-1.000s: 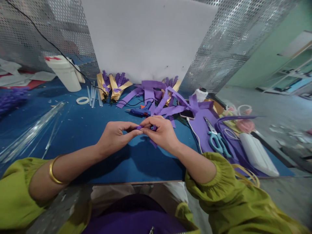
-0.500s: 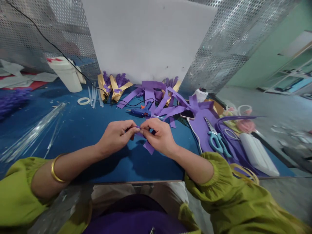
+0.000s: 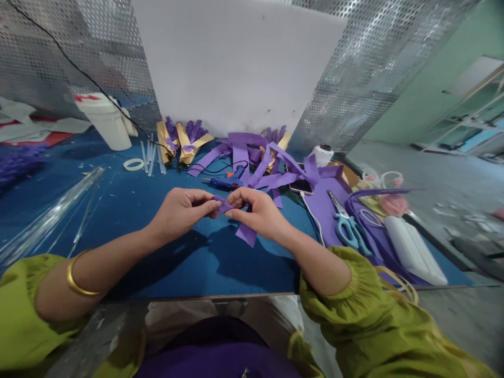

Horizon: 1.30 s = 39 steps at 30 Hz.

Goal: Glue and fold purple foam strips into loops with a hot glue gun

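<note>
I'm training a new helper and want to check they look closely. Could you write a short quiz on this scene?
1. True or false: the left hand and right hand both hold the purple strip.

2. Which lies on the purple sheet?
a) glue gun
b) scissors
c) tape roll

3. Fill in: the gold bangle is on the person's ____ arm.

Key: 1. True. 2. b. 3. left.
</note>
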Each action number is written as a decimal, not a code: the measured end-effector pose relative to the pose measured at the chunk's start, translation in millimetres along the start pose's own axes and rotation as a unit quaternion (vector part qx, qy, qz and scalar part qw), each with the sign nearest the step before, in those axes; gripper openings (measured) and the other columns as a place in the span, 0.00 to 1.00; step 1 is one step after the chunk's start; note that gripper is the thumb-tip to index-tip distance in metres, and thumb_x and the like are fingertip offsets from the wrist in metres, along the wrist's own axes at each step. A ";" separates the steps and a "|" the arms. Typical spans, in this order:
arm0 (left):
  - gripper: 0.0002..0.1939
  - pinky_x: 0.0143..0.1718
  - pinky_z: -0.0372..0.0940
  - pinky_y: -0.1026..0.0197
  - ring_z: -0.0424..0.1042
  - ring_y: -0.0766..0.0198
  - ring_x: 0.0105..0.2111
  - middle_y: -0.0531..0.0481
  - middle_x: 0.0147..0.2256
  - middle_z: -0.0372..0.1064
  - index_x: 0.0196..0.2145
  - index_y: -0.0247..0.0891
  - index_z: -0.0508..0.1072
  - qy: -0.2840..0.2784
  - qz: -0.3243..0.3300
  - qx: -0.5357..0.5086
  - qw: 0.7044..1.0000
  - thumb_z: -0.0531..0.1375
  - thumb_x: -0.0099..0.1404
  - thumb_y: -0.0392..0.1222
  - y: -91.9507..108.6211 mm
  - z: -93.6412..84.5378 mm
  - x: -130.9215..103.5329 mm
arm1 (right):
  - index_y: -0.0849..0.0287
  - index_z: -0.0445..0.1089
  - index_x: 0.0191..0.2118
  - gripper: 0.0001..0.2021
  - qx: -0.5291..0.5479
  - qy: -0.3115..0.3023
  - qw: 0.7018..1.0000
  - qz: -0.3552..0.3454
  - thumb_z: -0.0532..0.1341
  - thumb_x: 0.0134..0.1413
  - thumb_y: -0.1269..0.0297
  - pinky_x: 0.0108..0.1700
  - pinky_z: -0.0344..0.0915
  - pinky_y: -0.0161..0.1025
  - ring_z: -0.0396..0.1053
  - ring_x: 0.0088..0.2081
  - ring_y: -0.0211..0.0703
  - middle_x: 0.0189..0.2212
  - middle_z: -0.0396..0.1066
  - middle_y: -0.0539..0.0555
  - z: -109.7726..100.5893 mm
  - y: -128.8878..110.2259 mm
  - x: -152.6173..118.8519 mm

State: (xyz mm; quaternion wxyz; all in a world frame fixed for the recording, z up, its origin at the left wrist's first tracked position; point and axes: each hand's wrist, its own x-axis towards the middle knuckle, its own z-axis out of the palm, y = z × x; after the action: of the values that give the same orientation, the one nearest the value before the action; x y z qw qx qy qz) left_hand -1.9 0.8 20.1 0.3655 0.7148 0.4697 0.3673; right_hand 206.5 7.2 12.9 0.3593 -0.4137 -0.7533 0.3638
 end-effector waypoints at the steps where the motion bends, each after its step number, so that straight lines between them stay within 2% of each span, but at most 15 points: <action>1: 0.15 0.32 0.69 0.63 0.77 0.60 0.28 0.49 0.26 0.79 0.30 0.37 0.81 0.007 0.003 0.002 1.000 0.63 0.62 0.51 1.2 -1.7 0.8 | 0.58 0.72 0.34 0.05 -0.007 -0.018 1.000 -0.002 0.66 0.50 0.64 0.35 0.62 0.35 0.67 0.31 0.37 0.28 0.71 0.47 -3.6 0.4 0.3; 4: 0.13 0.30 0.69 0.63 0.76 0.60 0.26 0.49 0.25 0.79 0.29 0.38 0.80 0.028 0.017 0.003 0.999 0.63 0.63 0.49 2.4 -4.5 2.5 | 0.58 0.71 0.32 0.04 -0.047 -0.038 0.998 -0.025 0.66 0.51 0.65 0.38 0.63 0.36 0.67 0.33 0.38 0.29 0.71 0.47 -13.1 0.3 0.7; 7: 0.11 0.29 0.69 0.62 0.76 0.60 0.26 0.49 0.25 0.78 0.29 0.39 0.80 0.038 0.033 -0.004 0.999 0.63 0.63 0.48 0.6 -4.2 3.2 | 0.57 0.70 0.32 0.03 -0.091 -0.028 0.994 -0.057 0.65 0.52 0.67 0.50 0.63 0.43 0.69 0.38 0.40 0.33 0.72 0.48 -17.6 -0.9 0.5; 9: 0.10 0.30 0.70 0.62 0.76 0.60 0.26 0.49 0.25 0.78 0.30 0.39 0.80 0.037 0.034 -0.019 0.999 0.63 0.63 0.47 -0.5 -4.0 3.4 | 0.57 0.69 0.32 0.03 -0.107 -0.039 0.991 -0.069 0.64 0.53 0.67 0.53 0.61 0.46 0.69 0.37 0.39 0.32 0.71 0.47 -18.3 -1.5 0.4; 13: 0.10 0.31 0.71 0.61 0.77 0.60 0.27 0.48 0.26 0.79 0.31 0.38 0.79 0.010 0.014 -0.070 0.997 0.63 0.63 0.47 0.1 -6.8 5.3 | 0.57 0.72 0.34 0.03 -0.098 -0.060 0.991 -0.074 0.65 0.56 0.65 0.46 0.63 0.41 0.66 0.33 0.37 0.29 0.69 0.45 -19.3 -1.7 1.2; 15: 0.11 0.31 0.71 0.61 0.76 0.60 0.26 0.47 0.26 0.78 0.31 0.38 0.79 0.010 0.004 -0.075 0.997 0.63 0.63 0.48 0.6 -8.9 6.9 | 0.57 0.74 0.33 0.03 -0.079 -0.044 0.994 -0.069 0.65 0.56 0.64 0.44 0.63 0.39 0.67 0.33 0.38 0.29 0.71 0.46 -20.0 -1.9 2.1; 17: 0.11 0.30 0.70 0.61 0.76 0.60 0.26 0.47 0.25 0.78 0.30 0.38 0.78 0.036 0.007 -0.056 0.998 0.63 0.63 0.48 0.0 -9.9 8.1 | 0.57 0.75 0.31 0.04 -0.063 -0.006 0.996 -0.067 0.66 0.56 0.65 0.44 0.64 0.39 0.69 0.34 0.39 0.29 0.73 0.47 -20.1 -2.5 2.7; 19: 0.11 0.30 0.69 0.61 0.75 0.60 0.26 0.48 0.25 0.78 0.30 0.39 0.78 0.071 0.025 -0.015 0.997 0.62 0.64 0.48 -1.9 -8.9 8.0 | 0.56 0.76 0.32 0.03 -0.071 0.027 0.993 -0.089 0.67 0.55 0.65 0.50 0.64 0.43 0.71 0.34 0.40 0.30 0.75 0.47 -19.3 -3.5 2.6; 22: 0.13 0.30 0.67 0.62 0.75 0.61 0.27 0.49 0.27 0.78 0.31 0.39 0.79 0.120 0.065 0.075 0.988 0.61 0.66 0.49 -5.5 -4.0 4.7 | 0.54 0.76 0.33 0.01 -0.111 0.033 0.979 -0.166 0.68 0.56 0.65 0.64 0.55 0.51 0.73 0.35 0.39 0.31 0.77 0.47 -15.9 -5.1 1.1; 24: 0.13 0.32 0.66 0.62 0.74 0.62 0.28 0.50 0.28 0.79 0.34 0.39 0.80 0.144 0.092 0.134 0.976 0.60 0.67 0.49 -7.7 0.5 1.4 | 0.53 0.76 0.34 0.01 -0.129 0.026 0.968 -0.214 0.66 0.58 0.65 0.67 0.51 0.51 0.75 0.36 0.39 0.32 0.78 0.47 -12.3 -5.5 -0.1; 26: 0.14 0.33 0.65 0.63 0.75 0.62 0.29 0.51 0.30 0.79 0.36 0.39 0.81 0.151 0.115 0.168 0.967 0.60 0.67 0.49 -9.6 4.9 -1.5 | 0.52 0.76 0.35 0.03 -0.138 0.028 0.960 -0.241 0.65 0.60 0.65 0.66 0.52 0.49 0.75 0.37 0.39 0.32 0.78 0.47 -7.8 -5.2 -1.2; 28: 0.13 0.34 0.66 0.64 0.76 0.62 0.30 0.51 0.31 0.80 0.37 0.40 0.82 0.141 0.124 0.167 0.968 0.60 0.67 0.50 -11.0 8.4 -3.5 | 0.52 0.76 0.35 0.04 -0.146 0.038 0.960 -0.237 0.64 0.61 0.65 0.65 0.53 0.49 0.75 0.35 0.38 0.32 0.79 0.48 -3.1 -4.5 -2.1; 33: 0.13 0.33 0.68 0.65 0.77 0.61 0.31 0.52 0.33 0.81 0.38 0.41 0.83 0.111 0.113 0.109 0.981 0.61 0.66 0.49 -12.4 12.3 -5.0 | 0.53 0.74 0.33 0.03 -0.152 0.073 0.970 -0.173 0.65 0.59 0.64 0.65 0.53 0.50 0.73 0.32 0.38 0.31 0.79 0.46 4.0 -4.0 -3.2; 39: 0.11 0.34 0.69 0.65 0.78 0.61 0.32 0.51 0.33 0.81 0.36 0.39 0.83 0.071 0.094 0.056 0.991 0.62 0.65 0.46 -7.7 12.0 -4.7 | 0.54 0.73 0.30 0.05 -0.131 0.078 0.978 -0.146 0.66 0.56 0.66 0.64 0.54 0.50 0.70 0.28 0.35 0.27 0.76 0.44 4.8 -4.3 -3.3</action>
State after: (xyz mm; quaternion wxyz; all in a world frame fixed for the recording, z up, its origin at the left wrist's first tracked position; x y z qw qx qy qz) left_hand 4.1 -3.4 7.0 0.2546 0.7471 0.4454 0.4227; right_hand 202.2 1.4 13.5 0.4089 -0.3697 -0.8163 0.1725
